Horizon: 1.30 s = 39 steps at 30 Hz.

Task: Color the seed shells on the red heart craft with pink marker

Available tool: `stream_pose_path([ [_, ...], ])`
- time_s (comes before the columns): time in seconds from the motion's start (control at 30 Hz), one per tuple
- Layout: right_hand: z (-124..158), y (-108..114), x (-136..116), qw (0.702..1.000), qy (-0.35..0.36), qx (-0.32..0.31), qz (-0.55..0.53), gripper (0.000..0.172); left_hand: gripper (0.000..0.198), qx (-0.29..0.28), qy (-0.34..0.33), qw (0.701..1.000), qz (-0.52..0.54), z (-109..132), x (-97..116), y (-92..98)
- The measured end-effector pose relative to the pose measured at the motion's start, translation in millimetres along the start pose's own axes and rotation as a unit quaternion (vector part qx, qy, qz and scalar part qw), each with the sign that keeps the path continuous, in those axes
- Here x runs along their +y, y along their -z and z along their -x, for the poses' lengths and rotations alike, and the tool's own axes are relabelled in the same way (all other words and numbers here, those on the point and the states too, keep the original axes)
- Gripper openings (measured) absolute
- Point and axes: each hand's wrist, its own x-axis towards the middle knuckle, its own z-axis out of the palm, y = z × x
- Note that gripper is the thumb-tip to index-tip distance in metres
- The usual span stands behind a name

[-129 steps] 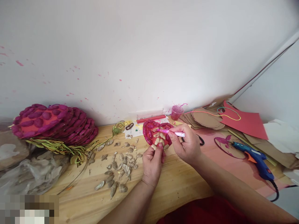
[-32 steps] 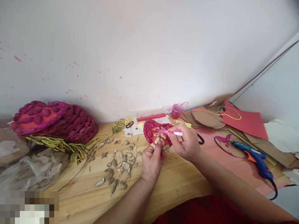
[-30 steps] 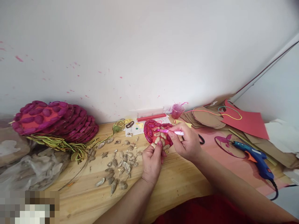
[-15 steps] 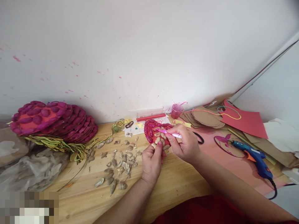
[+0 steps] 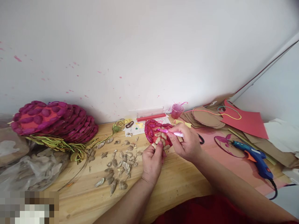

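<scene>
In the head view, the left hand (image 5: pixel 151 161) gripped a red disc (image 5: pixel 151 134) by its near rim, thumb pressed on top among the shells. The disc was held tilted over the middle of the wooden table (image 5: pixel 184 183), toward the back edge. Shells around its far rim were dark pink; those by the thumb were plain tan. The right hand (image 5: pixel 188 143) was closed around a paintbrush (image 5: pixel 176 134), its pink tip at a shell on the disc; whether it touched could not be told.

Loose peanut shells (image 5: pixel 125 165) lay scattered left of the left hand. A stack of pink discs (image 5: pixel 44 119) leaned near the back left corner, with yarn (image 5: pixel 58 147) spilling below. At the back edge stood a pink-stained cup (image 5: pixel 177 111), beside cardboard rounds (image 5: pixel 207 117). Toward the right edge lay a blue glue gun (image 5: pixel 259 160).
</scene>
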Motion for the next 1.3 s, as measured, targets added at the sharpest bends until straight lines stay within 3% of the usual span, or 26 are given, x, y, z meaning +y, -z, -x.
stream_pose_path([
  [0.2, 0.7, -1.8, 1.2, 1.000, -0.002, 0.001, -0.010, 0.006, 0.056, -0.009, -0.005, 1.000, 0.019, -1.4, -3.5, 0.5],
  [0.63, 2.1, -1.8, -0.3, 1.000, -0.014, -0.001, -0.010, 0.007, 0.059, -0.016, -0.030, 0.998, -0.062, 0.3, 2.2, 1.2],
  [0.83, -1.4, 2.8, -0.7, 0.999, -0.022, 0.024, -0.007, 0.007, 0.059, -0.016, -0.022, 0.998, -0.055, 0.0, -1.0, 1.3],
  [1.3, -1.0, 2.4, -0.4, 0.999, -0.032, 0.018, -0.017, 0.007, 0.059, -0.012, -0.019, 0.999, -0.047, 0.4, 1.9, -0.1],
])
